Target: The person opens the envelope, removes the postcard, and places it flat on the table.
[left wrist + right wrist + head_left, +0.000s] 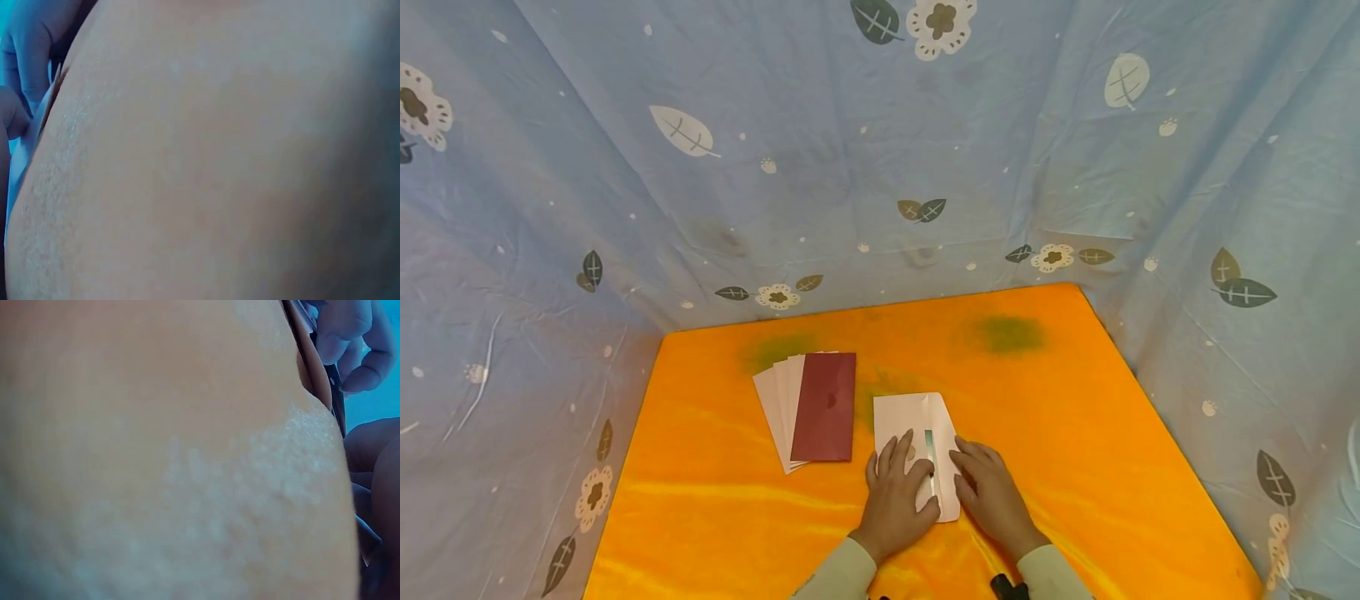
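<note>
A pale envelope [898,410] lies on the orange cloth in front of me, its flap folded out to the right. Along its opening shows a narrow teal-and-white strip [928,442]. My left hand [893,500] rests on the envelope's lower part with fingers spread, the thumb near its lower edge. On the other side, the fingertips of my right hand [992,493] touch the outer edge of the flap. Both wrist views are mostly filled by blurred skin; part of a hand [31,56] shows at the left wrist view's upper left, and fingers [350,331] at the right wrist view's upper right.
To the left lie several fanned pale envelopes [772,408] with a dark red envelope [827,408] on top. Orange cloth [1060,392] covers the table, and patterned blue curtains [850,167] hang around it. A black object [1009,587] sits by the right wrist.
</note>
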{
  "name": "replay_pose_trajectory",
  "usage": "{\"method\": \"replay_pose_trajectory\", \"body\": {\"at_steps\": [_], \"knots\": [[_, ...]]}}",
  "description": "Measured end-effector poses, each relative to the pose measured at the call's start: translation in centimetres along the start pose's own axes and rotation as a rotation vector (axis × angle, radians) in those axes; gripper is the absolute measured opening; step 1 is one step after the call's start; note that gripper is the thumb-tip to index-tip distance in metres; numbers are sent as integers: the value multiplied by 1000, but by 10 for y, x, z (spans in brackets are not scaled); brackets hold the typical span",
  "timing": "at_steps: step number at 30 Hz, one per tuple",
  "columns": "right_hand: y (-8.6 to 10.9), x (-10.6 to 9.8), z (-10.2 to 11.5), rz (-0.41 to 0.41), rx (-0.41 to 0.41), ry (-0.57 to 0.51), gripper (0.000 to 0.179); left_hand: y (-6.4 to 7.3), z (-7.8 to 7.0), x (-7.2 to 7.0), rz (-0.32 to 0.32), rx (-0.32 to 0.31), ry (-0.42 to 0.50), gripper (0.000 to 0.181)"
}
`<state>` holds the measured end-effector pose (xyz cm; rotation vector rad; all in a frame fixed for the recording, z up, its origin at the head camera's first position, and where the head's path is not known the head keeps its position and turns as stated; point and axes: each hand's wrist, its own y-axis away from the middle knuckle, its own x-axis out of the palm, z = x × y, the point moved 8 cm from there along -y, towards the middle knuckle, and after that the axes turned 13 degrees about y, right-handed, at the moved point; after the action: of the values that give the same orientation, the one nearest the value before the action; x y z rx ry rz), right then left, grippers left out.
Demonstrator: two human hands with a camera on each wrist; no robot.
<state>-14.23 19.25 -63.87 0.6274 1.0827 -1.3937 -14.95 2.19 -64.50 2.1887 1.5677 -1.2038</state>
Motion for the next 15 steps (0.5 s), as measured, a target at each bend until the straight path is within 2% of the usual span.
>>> {"method": "replay_pose_trajectory", "body": {"at_steps": [6,10,15], "knots": [[0,0,0,4,11,3,42,1,-4,-3,-20,31,22,23],[0,-2,2,7,3,5,41,3,-4,-4,-28,31,35,24],[-3,-4,4,58,7,23,41,4,-3,-4,-38,39,40,25]]}}
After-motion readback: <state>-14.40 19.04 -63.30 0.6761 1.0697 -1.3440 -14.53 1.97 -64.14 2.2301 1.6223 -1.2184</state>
